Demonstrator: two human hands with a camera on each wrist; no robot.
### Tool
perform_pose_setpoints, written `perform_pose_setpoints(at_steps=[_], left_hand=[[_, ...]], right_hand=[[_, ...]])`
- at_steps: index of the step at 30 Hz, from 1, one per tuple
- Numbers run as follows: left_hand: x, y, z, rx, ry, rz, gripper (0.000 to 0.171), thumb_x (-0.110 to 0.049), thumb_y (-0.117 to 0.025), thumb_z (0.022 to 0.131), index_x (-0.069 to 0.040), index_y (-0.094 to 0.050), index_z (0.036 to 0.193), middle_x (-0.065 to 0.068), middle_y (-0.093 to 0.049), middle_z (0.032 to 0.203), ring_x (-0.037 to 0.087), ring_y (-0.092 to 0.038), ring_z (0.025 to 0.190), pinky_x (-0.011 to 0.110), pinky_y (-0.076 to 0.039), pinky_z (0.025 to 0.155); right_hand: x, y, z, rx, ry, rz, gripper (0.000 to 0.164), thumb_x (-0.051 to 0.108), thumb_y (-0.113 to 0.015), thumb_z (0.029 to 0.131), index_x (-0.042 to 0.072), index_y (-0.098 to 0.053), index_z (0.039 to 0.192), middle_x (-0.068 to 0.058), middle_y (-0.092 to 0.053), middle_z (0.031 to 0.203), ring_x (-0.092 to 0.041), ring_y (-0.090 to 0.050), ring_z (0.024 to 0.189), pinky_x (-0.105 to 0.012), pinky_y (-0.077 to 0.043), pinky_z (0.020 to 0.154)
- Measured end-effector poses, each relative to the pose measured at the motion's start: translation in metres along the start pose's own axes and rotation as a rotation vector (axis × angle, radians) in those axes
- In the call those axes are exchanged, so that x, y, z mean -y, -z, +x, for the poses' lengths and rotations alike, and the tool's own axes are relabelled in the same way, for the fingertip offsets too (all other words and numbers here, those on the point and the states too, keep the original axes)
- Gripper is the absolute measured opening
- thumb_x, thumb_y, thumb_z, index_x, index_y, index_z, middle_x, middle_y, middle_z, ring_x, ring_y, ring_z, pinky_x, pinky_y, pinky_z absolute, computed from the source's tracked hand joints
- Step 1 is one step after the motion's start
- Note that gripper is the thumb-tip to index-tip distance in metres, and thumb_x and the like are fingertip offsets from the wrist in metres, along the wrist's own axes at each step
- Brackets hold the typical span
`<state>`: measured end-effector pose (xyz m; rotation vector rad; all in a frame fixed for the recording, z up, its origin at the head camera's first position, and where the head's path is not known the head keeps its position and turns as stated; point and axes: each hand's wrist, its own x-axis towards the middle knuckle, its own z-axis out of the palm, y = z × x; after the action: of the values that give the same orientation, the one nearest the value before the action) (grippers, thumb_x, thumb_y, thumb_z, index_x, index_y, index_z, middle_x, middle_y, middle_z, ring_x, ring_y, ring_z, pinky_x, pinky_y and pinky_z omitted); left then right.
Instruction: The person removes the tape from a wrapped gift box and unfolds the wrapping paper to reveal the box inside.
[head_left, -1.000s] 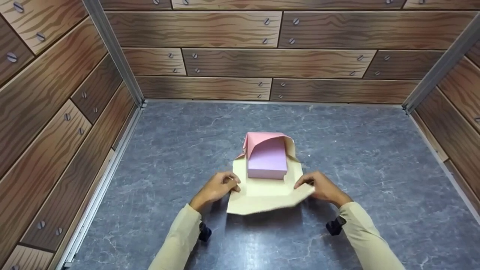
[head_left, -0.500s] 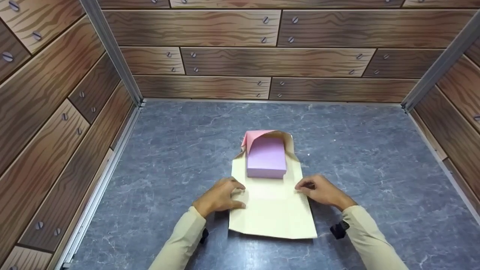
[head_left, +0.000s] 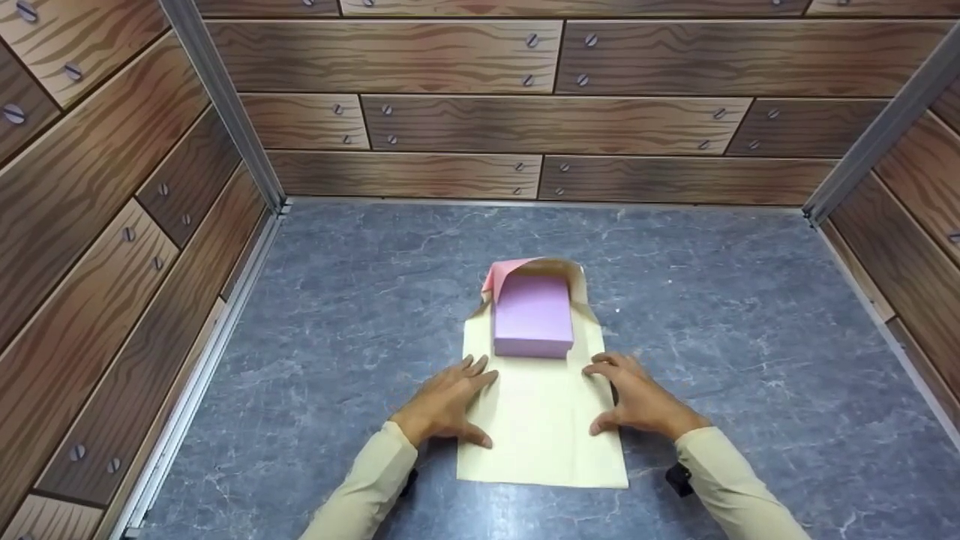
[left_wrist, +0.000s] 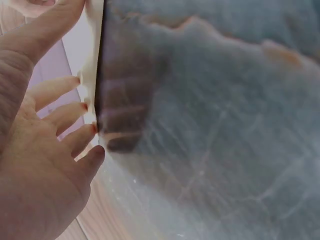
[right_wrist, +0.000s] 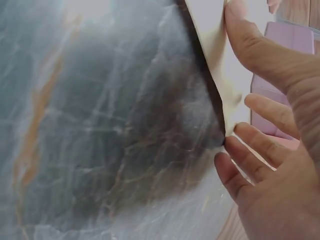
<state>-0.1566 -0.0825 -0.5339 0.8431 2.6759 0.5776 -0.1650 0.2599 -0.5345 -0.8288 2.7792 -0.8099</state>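
A lilac box stands on a sheet of paper, cream on its upper face and pink on the back. At the far end the paper curls up over the box, showing a pink flap. My left hand rests with spread fingers on the paper's left edge. On the opposite edge my right hand lies with fingers and thumb apart, touching the paper. Both wrist views show loosely extended fingertips along the paper's edges, with the lilac box partly hidden behind the right thumb.
The paper lies on a grey marbled tabletop. Wood-patterned panels stand at the back and both sides, joined by metal corner posts.
The paper's near end, raised and bent earlier, has come down flat on the table. Both hands have let go of the edges and spread their fingers, moving slightly nearer the person.
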Motion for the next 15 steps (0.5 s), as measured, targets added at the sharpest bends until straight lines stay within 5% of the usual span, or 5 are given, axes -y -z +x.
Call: perform_pose_setpoints(at_steps=[4, 8, 15], left_hand=[[0.000, -0.001, -0.001, 0.004, -0.010, 0.015, 0.104, -0.050, -0.091, 0.067, -0.010, -0.046, 0.152, 0.018, -0.031, 0.162, 0.038, -0.026, 0.150, 0.053, -0.026, 0.120], [-0.005, 0.008, 0.001, 0.006, -0.015, 0.015, 0.084, -0.043, -0.086, 0.077, -0.007, -0.053, 0.146, 0.018, -0.043, 0.156, 0.037, -0.039, 0.144, 0.050, -0.033, 0.117], [-0.016, 0.045, 0.022, -0.160, -0.034, -0.186, 0.033, -0.022, -0.064, 0.100, -0.003, -0.068, 0.127, 0.012, -0.068, 0.124, 0.028, -0.063, 0.115, 0.043, -0.051, 0.102]], right_hand=[[-0.002, -0.001, -0.001, 0.001, 0.011, -0.011, 0.087, 0.041, -0.096, 0.059, -0.003, -0.063, 0.126, -0.026, -0.051, 0.134, -0.048, -0.046, 0.122, -0.064, -0.043, 0.101], [-0.001, 0.007, 0.004, 0.011, -0.005, 0.011, 0.080, 0.037, -0.096, 0.061, -0.003, -0.065, 0.123, -0.028, -0.054, 0.130, -0.050, -0.050, 0.119, -0.066, -0.043, 0.101], [-0.004, 0.029, 0.037, -0.045, -0.046, 0.063, 0.032, -0.001, -0.077, 0.084, -0.011, -0.068, 0.112, -0.027, -0.067, 0.112, -0.047, -0.061, 0.108, -0.061, -0.048, 0.097]])
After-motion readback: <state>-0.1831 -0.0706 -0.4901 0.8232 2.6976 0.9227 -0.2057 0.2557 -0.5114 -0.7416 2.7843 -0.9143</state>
